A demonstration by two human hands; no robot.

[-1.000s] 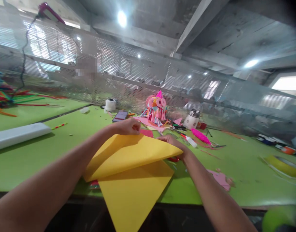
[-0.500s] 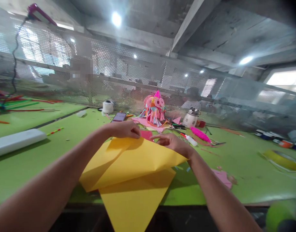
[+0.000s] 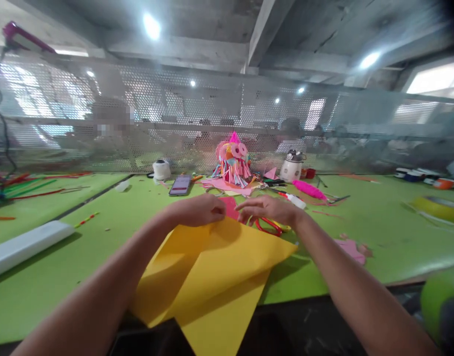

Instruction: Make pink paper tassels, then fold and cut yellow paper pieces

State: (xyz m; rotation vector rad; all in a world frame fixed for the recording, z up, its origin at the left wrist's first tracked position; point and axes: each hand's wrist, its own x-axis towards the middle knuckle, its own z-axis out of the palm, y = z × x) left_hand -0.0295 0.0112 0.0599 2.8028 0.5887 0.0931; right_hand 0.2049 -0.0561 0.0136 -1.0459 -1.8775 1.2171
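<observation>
My left hand (image 3: 203, 209) is closed on the far edge of a large sheet of yellow paper (image 3: 227, 262). The sheet is bent over on itself, and one part hangs past the table's front edge. My right hand (image 3: 268, 208) is held just beyond the sheet, fingers stretched out and apart, with nothing visible in them. Below it lie red-handled scissors (image 3: 269, 226), partly hidden by the hand. A piece of red paper (image 3: 229, 206) lies between the hands.
Behind the hands stands a pink paper figure (image 3: 233, 160) with fringes. A phone (image 3: 181, 185), a white thread spool (image 3: 161, 170), a glue bottle (image 3: 295, 200), a pink fuzzy bundle (image 3: 309, 190) and a yellow tape roll (image 3: 439, 208) lie around. A white box (image 3: 30, 244) is at left.
The view has levelled and shifted. The yellow sheet's bent-over part has changed shape, its right corner now sticking out to the right. The red-handled scissors have come into sight under my right hand.
</observation>
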